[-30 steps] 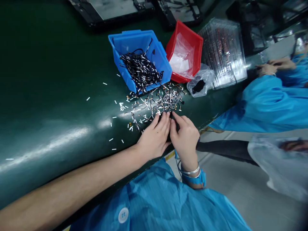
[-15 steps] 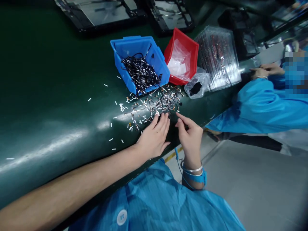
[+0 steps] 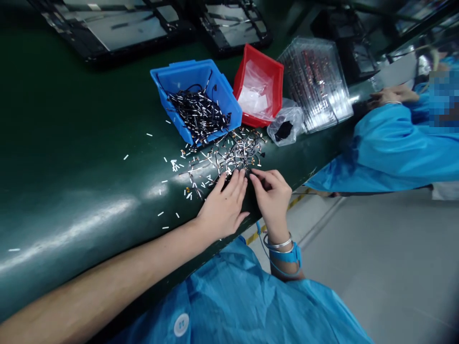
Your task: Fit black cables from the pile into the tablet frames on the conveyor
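Short dark cables with small connectors lie in a loose pile [image 3: 244, 150] on the green table, with small white strips [image 3: 174, 166] scattered to its left. My left hand [image 3: 224, 208] lies flat at the near edge of the pile, fingers stretched out and thumb apart. Close beside its fingertips, my right hand [image 3: 274, 198] pinches with thumb and forefinger; what is between them, if anything, is too small to make out. Behind the pile, a blue bin [image 3: 229, 98] tilts toward me, holding many black cables [image 3: 199, 112] with white tags.
Right of the blue bin stands a red bin [image 3: 278, 81] with clear plastic bags inside. A clear bag [image 3: 287, 125] with something black and stacked clear trays [image 3: 317, 91] follow. Black frames [image 3: 132, 33] lie at the back. A co-worker's blue sleeve [image 3: 398, 143] is at right.
My right hand has moved left toward my left hand, and its thumb and forefinger have closed together. The left hand stays flat by the pile. The whole view has shifted slightly.
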The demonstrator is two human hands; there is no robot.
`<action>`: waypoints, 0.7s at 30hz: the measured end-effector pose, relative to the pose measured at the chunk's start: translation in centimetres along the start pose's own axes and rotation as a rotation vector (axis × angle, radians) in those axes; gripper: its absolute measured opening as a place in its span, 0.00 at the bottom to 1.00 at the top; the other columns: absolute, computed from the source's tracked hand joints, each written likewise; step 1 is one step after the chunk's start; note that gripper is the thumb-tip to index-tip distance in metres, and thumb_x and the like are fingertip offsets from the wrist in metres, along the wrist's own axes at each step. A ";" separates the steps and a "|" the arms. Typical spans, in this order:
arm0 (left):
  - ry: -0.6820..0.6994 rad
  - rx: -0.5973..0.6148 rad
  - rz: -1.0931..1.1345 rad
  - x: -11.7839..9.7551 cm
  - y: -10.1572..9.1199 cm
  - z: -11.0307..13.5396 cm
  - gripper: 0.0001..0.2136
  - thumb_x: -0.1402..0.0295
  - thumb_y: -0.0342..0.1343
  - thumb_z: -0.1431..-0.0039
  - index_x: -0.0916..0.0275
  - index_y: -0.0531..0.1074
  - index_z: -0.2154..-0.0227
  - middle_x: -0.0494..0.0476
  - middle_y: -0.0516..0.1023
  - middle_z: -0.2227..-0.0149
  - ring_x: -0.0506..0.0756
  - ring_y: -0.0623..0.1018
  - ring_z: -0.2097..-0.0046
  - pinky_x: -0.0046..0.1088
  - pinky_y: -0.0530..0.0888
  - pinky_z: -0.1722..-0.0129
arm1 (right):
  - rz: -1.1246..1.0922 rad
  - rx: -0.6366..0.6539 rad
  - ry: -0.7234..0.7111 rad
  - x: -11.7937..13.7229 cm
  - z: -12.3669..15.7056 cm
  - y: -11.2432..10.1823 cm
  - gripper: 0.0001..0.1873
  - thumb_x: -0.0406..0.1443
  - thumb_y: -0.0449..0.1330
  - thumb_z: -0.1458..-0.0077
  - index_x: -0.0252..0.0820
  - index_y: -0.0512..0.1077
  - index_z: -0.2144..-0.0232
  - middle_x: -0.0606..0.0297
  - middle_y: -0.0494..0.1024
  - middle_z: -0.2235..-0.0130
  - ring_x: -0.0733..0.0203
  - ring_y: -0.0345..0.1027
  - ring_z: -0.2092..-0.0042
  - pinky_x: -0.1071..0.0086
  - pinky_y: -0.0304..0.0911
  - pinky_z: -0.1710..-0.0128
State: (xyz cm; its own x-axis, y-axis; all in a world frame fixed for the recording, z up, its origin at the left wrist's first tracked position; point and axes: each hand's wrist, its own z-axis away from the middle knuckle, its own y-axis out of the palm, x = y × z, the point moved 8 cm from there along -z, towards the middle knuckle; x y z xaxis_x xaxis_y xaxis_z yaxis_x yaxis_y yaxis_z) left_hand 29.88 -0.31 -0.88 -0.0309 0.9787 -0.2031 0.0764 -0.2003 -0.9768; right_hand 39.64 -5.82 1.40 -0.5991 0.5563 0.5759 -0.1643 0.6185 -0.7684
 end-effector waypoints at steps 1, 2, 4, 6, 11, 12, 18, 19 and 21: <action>-0.004 0.015 0.003 0.0 0.1 0.0 0.34 0.55 0.44 0.35 0.79 0.54 0.37 0.74 0.52 0.34 0.66 0.55 0.33 0.46 0.54 0.36 | -0.012 -0.010 0.013 -0.1 0.0 0.1 0.07 0.36 0.61 0.46 0.42 0.78 0.68 0.68 0.71 0.73 0.64 0.62 0.72 0.69 0.60 0.70; -0.007 0.031 0.004 0.1 0.1 0.0 0.33 0.55 0.43 0.35 0.79 0.53 0.36 0.74 0.51 0.33 0.65 0.54 0.32 0.46 0.55 0.36 | -0.023 -0.020 0.024 -0.1 -0.1 0.3 0.05 0.36 0.62 0.47 0.42 0.78 0.70 0.68 0.70 0.74 0.64 0.62 0.72 0.69 0.59 0.70; -0.011 0.055 0.004 0.1 0.2 -0.1 0.33 0.55 0.42 0.35 0.79 0.52 0.36 0.73 0.49 0.33 0.65 0.53 0.32 0.47 0.56 0.37 | -0.041 -0.038 0.044 -0.2 -0.2 0.4 0.04 0.35 0.62 0.48 0.42 0.77 0.73 0.69 0.70 0.74 0.65 0.61 0.72 0.69 0.59 0.70; -0.014 0.067 0.006 0.1 0.2 -0.1 0.33 0.55 0.42 0.34 0.78 0.51 0.36 0.72 0.48 0.32 0.65 0.52 0.32 0.47 0.56 0.37 | -0.056 -0.029 0.065 -0.4 -0.3 0.6 0.03 0.34 0.62 0.50 0.42 0.76 0.74 0.69 0.70 0.75 0.65 0.61 0.72 0.70 0.58 0.71; -0.026 0.069 0.022 0.2 0.4 -0.1 0.34 0.55 0.43 0.35 0.79 0.50 0.36 0.72 0.46 0.32 0.65 0.52 0.32 0.48 0.55 0.36 | -0.199 0.030 0.118 -0.8 -0.6 0.8 0.03 0.35 0.63 0.52 0.43 0.74 0.76 0.70 0.72 0.75 0.65 0.61 0.73 0.70 0.59 0.71; -0.028 0.066 0.027 0.2 0.3 -0.1 0.34 0.55 0.43 0.35 0.79 0.51 0.36 0.72 0.46 0.32 0.66 0.52 0.32 0.48 0.55 0.36 | -0.253 0.041 0.139 -0.8 -0.6 0.9 0.03 0.36 0.63 0.52 0.43 0.74 0.76 0.70 0.73 0.75 0.65 0.62 0.73 0.70 0.59 0.72; -0.049 -0.003 0.097 0.5 -0.2 0.0 0.32 0.58 0.46 0.36 0.79 0.55 0.37 0.73 0.51 0.33 0.66 0.55 0.33 0.47 0.56 0.36 | -0.456 0.051 0.191 -0.9 -0.3 1.8 0.06 0.39 0.63 0.53 0.42 0.75 0.73 0.67 0.78 0.73 0.64 0.69 0.72 0.70 0.63 0.72; -0.054 -0.030 0.123 0.6 -0.4 0.1 0.30 0.60 0.46 0.36 0.80 0.57 0.38 0.74 0.54 0.34 0.66 0.57 0.34 0.47 0.57 0.37 | -0.455 0.053 0.181 -0.8 -0.3 1.8 0.06 0.38 0.63 0.54 0.42 0.75 0.73 0.66 0.79 0.72 0.63 0.70 0.71 0.70 0.64 0.72; -0.070 -0.117 0.199 1.1 -1.1 0.3 0.26 0.64 0.46 0.36 0.79 0.61 0.41 0.74 0.59 0.36 0.65 0.60 0.35 0.46 0.60 0.38 | -0.445 0.053 0.162 -0.9 -0.6 1.5 0.06 0.37 0.62 0.54 0.42 0.75 0.72 0.66 0.79 0.72 0.63 0.70 0.71 0.69 0.65 0.71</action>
State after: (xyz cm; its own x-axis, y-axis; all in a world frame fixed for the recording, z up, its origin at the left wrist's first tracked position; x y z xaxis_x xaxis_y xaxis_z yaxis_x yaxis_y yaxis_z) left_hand 29.50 0.96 -0.03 -0.0724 0.9142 -0.3986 0.2024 -0.3779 -0.9035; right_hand 40.39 -5.04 -0.05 -0.3319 0.3256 0.8853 -0.4197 0.7895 -0.4477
